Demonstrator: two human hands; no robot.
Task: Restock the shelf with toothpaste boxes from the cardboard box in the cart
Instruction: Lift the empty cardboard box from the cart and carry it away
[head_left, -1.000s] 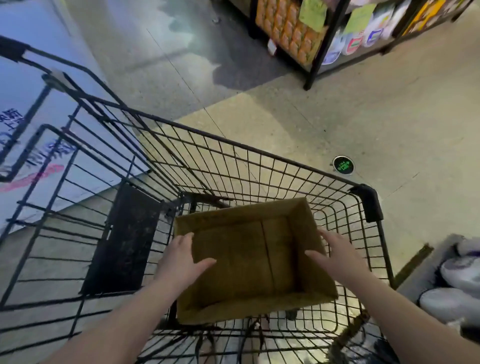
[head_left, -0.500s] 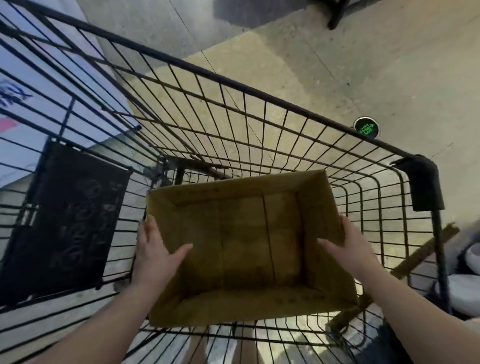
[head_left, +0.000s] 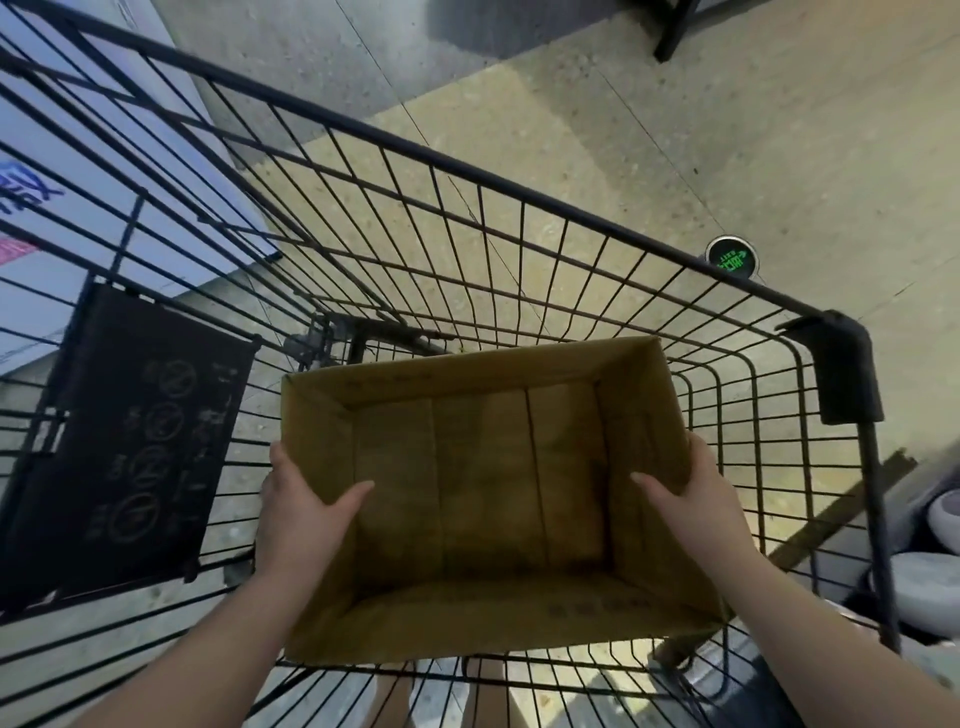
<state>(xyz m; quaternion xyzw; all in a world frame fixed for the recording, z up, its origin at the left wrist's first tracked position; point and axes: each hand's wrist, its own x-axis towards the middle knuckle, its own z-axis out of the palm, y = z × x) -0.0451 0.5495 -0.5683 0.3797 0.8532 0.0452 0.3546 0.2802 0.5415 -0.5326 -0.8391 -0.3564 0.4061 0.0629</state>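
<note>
Mid-frame, our left hand (head_left: 306, 514) and right hand (head_left: 698, 499) clasp the side walls of the empty cardboard box (head_left: 483, 493), likely light and bendy.

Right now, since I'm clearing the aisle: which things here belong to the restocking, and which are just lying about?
Job: cardboard box, empty; left hand and right hand gripping its sides; cart.
Lying about: green floor marker; pale bundles.

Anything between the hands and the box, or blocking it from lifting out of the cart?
Nothing visible. The left hand and right hand grip the box by its side walls, thumbs inside. The cart is open on top, and no wire crosses above the box. The box looks empty.
</note>
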